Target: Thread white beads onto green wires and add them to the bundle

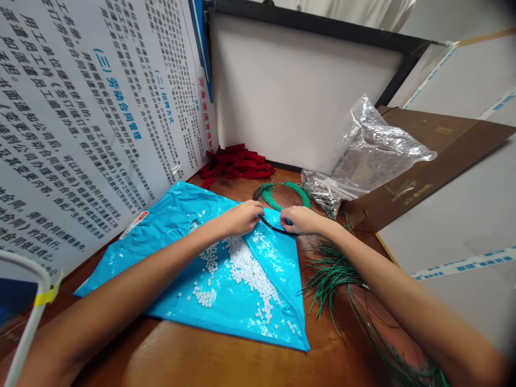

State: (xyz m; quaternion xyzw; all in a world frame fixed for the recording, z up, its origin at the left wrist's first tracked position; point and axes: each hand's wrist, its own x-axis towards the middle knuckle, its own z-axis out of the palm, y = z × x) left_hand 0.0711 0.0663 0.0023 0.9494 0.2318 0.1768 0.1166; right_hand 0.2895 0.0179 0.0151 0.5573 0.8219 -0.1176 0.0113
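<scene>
My left hand [246,217] is closed, its thumb and fingertips pinching a thin black cord [273,226]. That cord curves across the small gap to my right hand [302,220], whose curled fingers are closed at its other side; the exact grip there is partly hidden. Both hands are over the far right part of a blue plastic bag [270,328] lying flat on the table. Many small white beads [245,263] are scattered on the bag, below my hands. Just beyond my fingers lies a coil of green wire [296,189].
Red strips [237,164] are heaped at the back. A clear plastic bag [371,145] with metallic pieces leans by a brown board [427,161]. Loose green wires [330,269] spread under my right forearm. A printed panel [100,107] stands left; a white bent tube [36,312] is nearby.
</scene>
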